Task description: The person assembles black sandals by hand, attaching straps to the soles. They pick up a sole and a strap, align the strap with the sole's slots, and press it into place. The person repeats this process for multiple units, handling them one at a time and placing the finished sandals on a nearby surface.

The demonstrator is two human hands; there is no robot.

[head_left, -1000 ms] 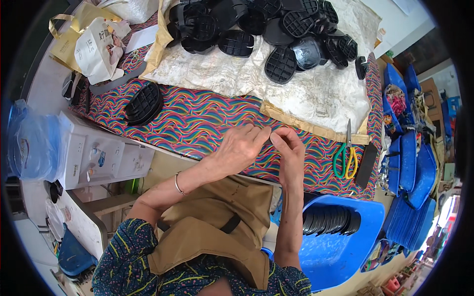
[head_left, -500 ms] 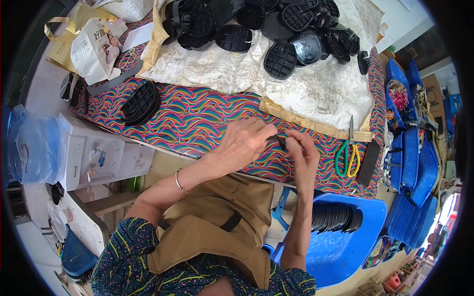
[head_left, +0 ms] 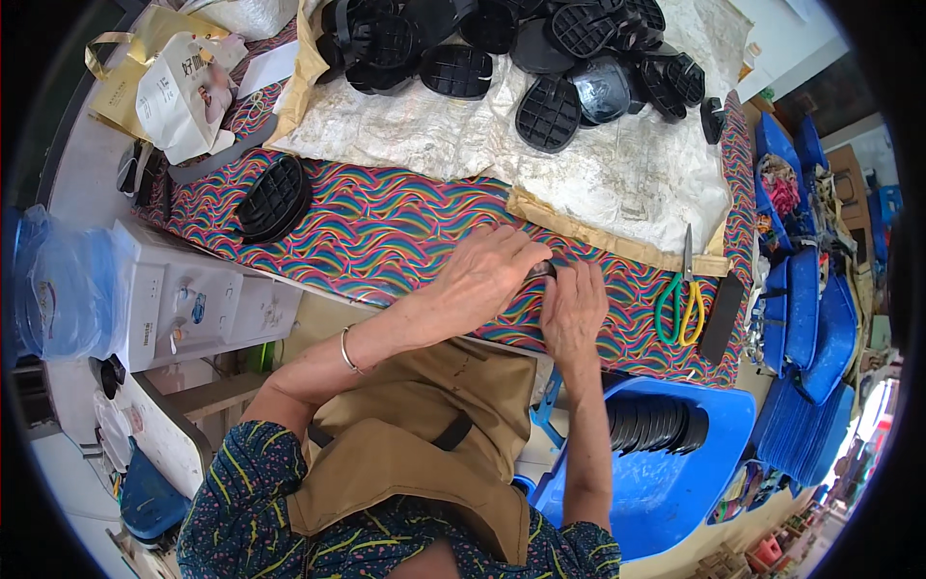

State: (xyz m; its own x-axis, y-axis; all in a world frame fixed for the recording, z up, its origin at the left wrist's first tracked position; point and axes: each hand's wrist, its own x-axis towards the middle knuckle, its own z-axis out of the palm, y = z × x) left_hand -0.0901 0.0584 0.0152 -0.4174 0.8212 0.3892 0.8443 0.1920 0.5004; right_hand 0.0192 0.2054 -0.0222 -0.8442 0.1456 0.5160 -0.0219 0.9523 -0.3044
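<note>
Over the colourful wavy-patterned tablecloth [head_left: 386, 222], my two hands meet in front of me. My left hand [head_left: 490, 274], palm down, has its fingers closed on a small dark piece [head_left: 544, 269] whose kind I cannot make out. Only a bit of it shows between the hands. My right hand [head_left: 576, 307] is at the other side of it, fingers bent and together, fingertips close against it; what they grip is hidden. To the left lies a black sole-shaped part [head_left: 275, 200] with a gridded face.
Many similar black parts [head_left: 458, 72] lie heaped on a dirty white sheet [head_left: 646, 174] at the back. Scissors [head_left: 686, 299] with green and yellow handles and a dark flat block [head_left: 721, 319] lie at right. A blue bin [head_left: 666, 492] below holds stacked black pieces [head_left: 658, 427].
My right hand has turned from a raised pinch to knuckles up, lower and slightly left. My left hand has shifted slightly right, still on the dark piece.
</note>
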